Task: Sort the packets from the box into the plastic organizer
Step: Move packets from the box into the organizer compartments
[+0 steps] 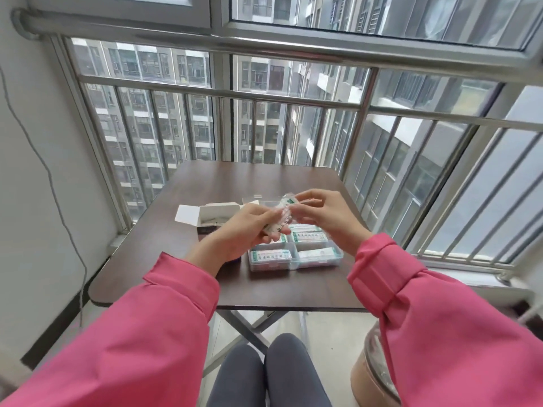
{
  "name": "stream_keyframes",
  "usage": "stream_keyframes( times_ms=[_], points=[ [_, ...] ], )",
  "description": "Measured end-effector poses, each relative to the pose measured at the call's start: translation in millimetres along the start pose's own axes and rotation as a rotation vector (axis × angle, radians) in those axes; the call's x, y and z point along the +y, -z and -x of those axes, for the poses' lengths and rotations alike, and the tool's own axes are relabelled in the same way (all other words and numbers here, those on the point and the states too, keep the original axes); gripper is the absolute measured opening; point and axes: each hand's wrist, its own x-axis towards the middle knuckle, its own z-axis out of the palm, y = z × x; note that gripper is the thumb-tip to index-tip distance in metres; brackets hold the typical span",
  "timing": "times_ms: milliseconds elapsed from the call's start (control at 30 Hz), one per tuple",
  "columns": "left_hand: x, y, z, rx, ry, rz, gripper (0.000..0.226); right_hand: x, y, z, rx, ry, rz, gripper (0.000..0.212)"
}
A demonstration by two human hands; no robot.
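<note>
A clear plastic organizer sits near the middle of the brown table, its compartments holding white packets with green print. Above it both hands hold a bundle of packets, tilted from lower left to upper right. My left hand grips the bundle's lower end. My right hand pinches its upper end with thumb and fingers. An open white box lies behind my left hand, its flap spread to the left. The organizer's clear lid stands open behind the hands.
The small folding table stands against a window with metal railings. A white wall with a hanging cable is on the left. A round tan container stands on the floor at the lower right, beside my knees.
</note>
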Motion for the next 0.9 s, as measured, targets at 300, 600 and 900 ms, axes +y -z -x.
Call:
stream_keyframes(
  times_ms=[300,600,900],
  points=[
    [-16,-27,-19,0.132,-0.004,0.020,0.013,12,35,6,-0.042,-0.087,0.006,0.027],
    [-27,-31,-39,0.227,-0.087,-0.043,0.019,30,46,-6,-0.006,-0.093,-0.001,0.027],
    [-33,-30,-55,0.419,-0.146,-0.122,0.013,51,60,-20,0.152,-0.125,0.039,0.021]
  ],
)
